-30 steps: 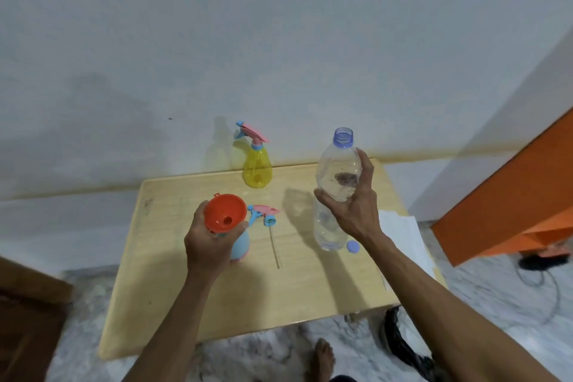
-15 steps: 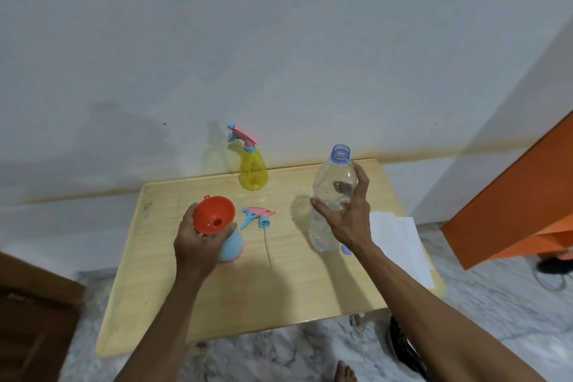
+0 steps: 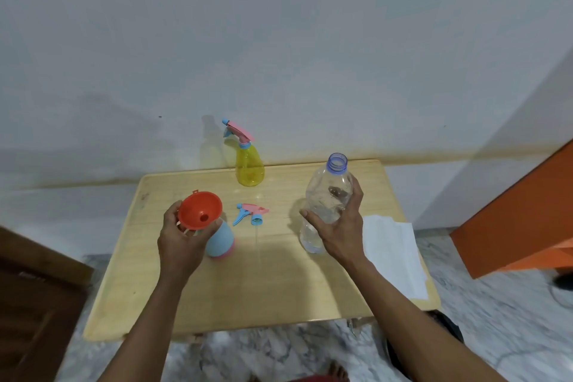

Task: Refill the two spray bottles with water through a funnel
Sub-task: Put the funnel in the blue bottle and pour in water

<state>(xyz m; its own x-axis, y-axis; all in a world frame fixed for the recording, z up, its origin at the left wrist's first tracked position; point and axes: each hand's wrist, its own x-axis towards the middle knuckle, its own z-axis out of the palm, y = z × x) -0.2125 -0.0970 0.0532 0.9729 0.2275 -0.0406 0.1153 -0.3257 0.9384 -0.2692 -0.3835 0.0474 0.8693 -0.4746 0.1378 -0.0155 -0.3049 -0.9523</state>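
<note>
Orange funnel steadied on blue bottle by my left hand; right hand grips water bottle, ready to pour.

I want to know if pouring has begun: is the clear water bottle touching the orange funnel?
Apart. The head view shows bare table and the loose spray head between the clear water bottle, upright in the right hand, and the orange funnel.

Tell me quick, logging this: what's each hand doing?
Left hand: holding the orange funnel on the blue bottle.
Right hand: holding the clear water bottle.
</note>
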